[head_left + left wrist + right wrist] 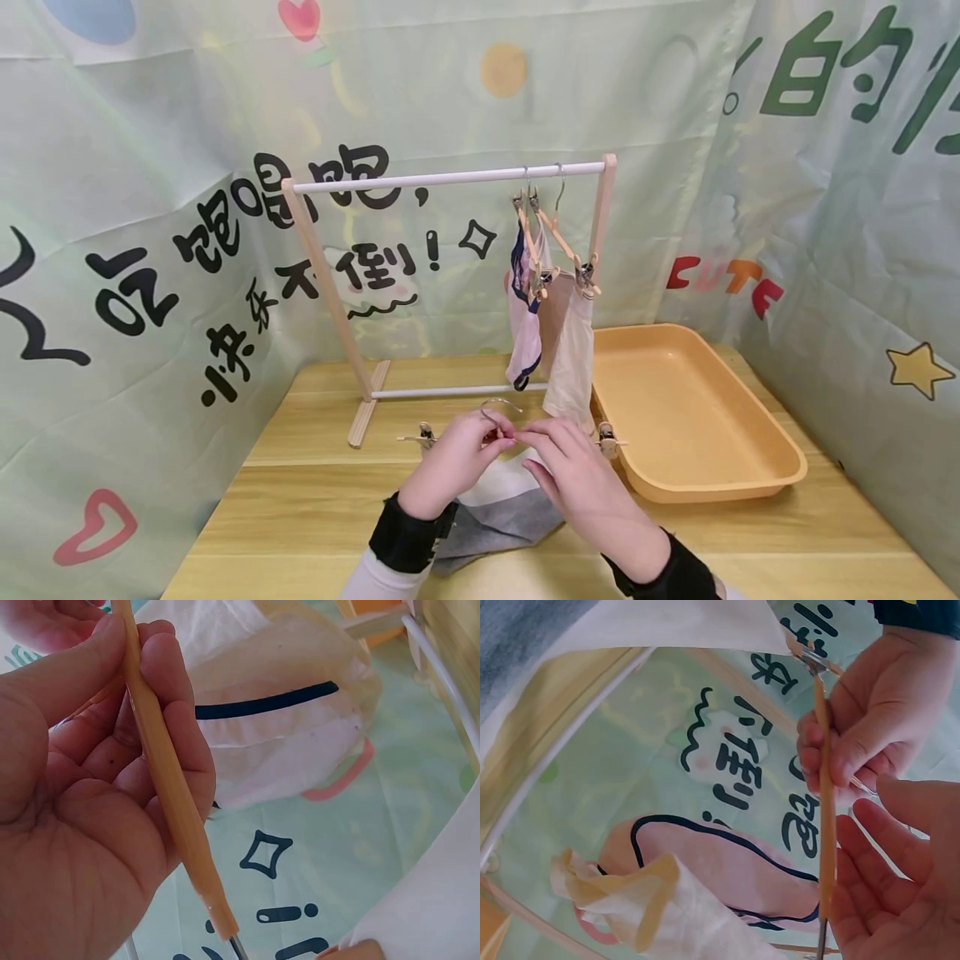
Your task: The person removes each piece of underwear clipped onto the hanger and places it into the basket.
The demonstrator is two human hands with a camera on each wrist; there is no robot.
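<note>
My left hand (459,462) pinches the wooden bar of a clip hanger (169,772) between thumb and fingers, near its middle. The metal hook (502,403) points up above the fingers. A grey and white garment (498,529) hangs below from the hanger's metal clips (607,437), its lower part at the tabletop. My right hand (585,479) is at the same bar, on its right half. In the right wrist view its fingers (862,862) are loosely extended beside the bar, with the thumb apart from it.
Behind the hands stands a clothes rack (450,177) with a white rail. Toward its right end hang a pink garment with dark trim (525,333) and a cream garment (573,358) on clip hangers. An orange tray (697,492) sits at the right. Printed cloth (420,100) encloses the table.
</note>
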